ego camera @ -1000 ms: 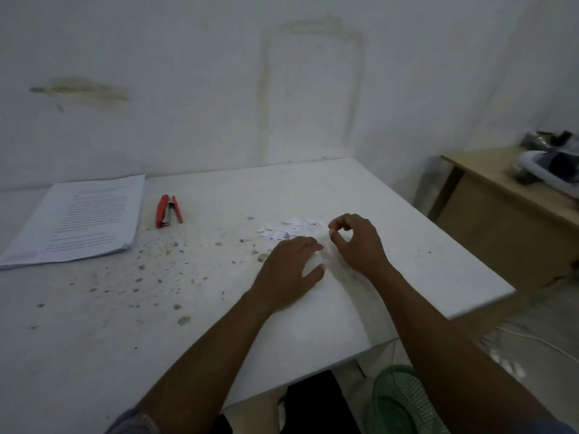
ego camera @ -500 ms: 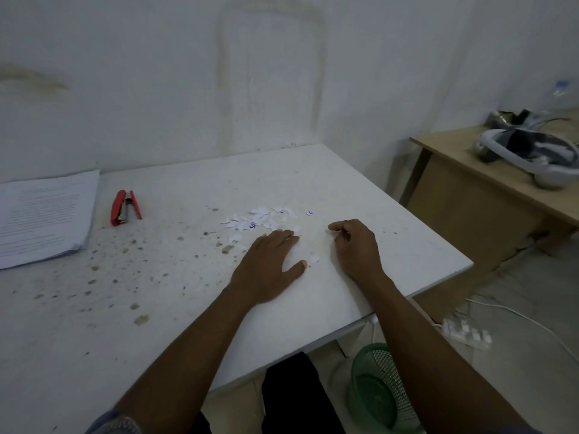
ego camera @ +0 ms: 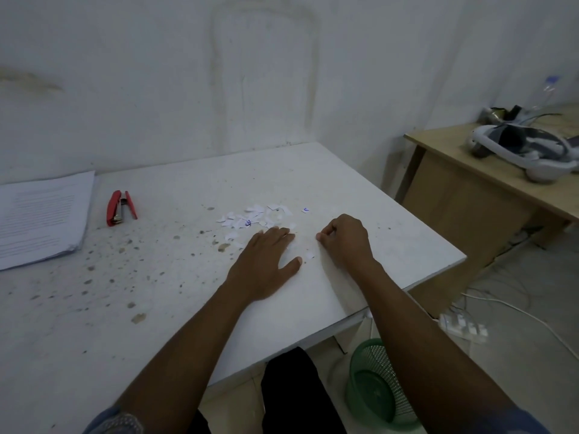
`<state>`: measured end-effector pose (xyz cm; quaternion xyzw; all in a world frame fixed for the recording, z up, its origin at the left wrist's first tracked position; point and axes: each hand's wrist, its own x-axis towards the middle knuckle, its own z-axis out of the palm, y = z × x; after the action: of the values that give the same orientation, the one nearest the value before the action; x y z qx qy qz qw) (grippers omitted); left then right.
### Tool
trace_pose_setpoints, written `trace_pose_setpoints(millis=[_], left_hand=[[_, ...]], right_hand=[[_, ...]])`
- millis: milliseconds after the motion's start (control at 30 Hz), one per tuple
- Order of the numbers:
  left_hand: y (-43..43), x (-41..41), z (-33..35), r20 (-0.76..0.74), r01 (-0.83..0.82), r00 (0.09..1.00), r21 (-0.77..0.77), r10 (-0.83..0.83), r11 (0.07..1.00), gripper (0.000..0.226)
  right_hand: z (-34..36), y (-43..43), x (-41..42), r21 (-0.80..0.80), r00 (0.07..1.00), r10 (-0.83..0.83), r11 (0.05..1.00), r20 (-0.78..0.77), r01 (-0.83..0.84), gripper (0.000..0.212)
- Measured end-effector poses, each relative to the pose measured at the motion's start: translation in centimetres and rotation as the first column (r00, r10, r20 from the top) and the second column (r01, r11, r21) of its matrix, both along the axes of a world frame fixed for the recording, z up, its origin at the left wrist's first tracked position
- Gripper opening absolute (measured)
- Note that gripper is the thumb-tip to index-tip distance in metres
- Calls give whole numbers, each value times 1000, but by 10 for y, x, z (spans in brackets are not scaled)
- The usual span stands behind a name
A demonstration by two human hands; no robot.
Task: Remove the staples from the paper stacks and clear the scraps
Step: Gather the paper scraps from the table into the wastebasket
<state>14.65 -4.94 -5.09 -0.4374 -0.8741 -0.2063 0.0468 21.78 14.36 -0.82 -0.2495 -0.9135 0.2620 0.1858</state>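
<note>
The fingers (ego camera: 322, 237) of the right hand (ego camera: 346, 242) are curled under, tips bunched against the thumb and down on the white, stained worktop (ego camera: 360, 189). Whether they pinch a scrap or only meet on the surface cannot be told, as the knuckles hide the tips. A second ago this hand was lifted with thumb and forefinger held in a ring. It has since dropped to the worktop and closed up, which reads as a fresh attempt at picking up one small piece.

The left hand (ego camera: 266, 266) lies flat, its fingers (ego camera: 282, 231) straight and together with the thumb spread. The fingertips touch the near edge of the scatter of small torn white paper scraps (ego camera: 253, 216), as they did before. One loose white scrap (ego camera: 310, 255) sits between the two hands, just beside the left thumb. Another scrap with blue ink (ego camera: 305, 210) lies apart, beyond the right hand.

The pile looks no smaller, so the clearing is probably at an early stage. A green mesh waste basket (ego camera: 379, 386) stands on the floor below the worktop's near corner and looks like the place for the scraps.

Well to the left rest a red stapler (ego camera: 120, 208) and, beyond it, a stack of printed white paper sheets (ego camera: 40, 217), neither touched.
</note>
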Motion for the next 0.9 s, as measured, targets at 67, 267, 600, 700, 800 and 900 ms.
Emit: trace_pose_setpoints(millis=[67, 267, 600, 700, 800, 900], left_hand=[[0, 0, 0, 0, 3, 1000, -2, -3, 1000, 71], [0, 1, 1, -11, 8, 1000, 2, -8, 1000, 76], [0, 8, 6, -200, 35, 980, 163, -2, 986, 52], [7, 11, 13, -273, 36, 961, 259, 37, 965, 37], [26, 22, 31, -181, 1, 980, 409, 80, 913, 25], [45, 39, 52, 124, -111, 991, 517, 54, 849, 21]], right_hand=[[1, -2, -4, 57, 998, -5, 998, 59, 1, 17], [0, -8, -9, 240, 990, -14, 971, 141, -21, 25], [-11, 1, -10, 310, 977, 33, 946, 210, -98, 18], [-5, 1, 3, -79, 989, 131, 988, -62, -136, 24], [10, -9, 26, -454, 957, 108, 862, -267, -224, 20], [13, -13, 41, -677, 917, 96, 646, -387, -353, 31]])
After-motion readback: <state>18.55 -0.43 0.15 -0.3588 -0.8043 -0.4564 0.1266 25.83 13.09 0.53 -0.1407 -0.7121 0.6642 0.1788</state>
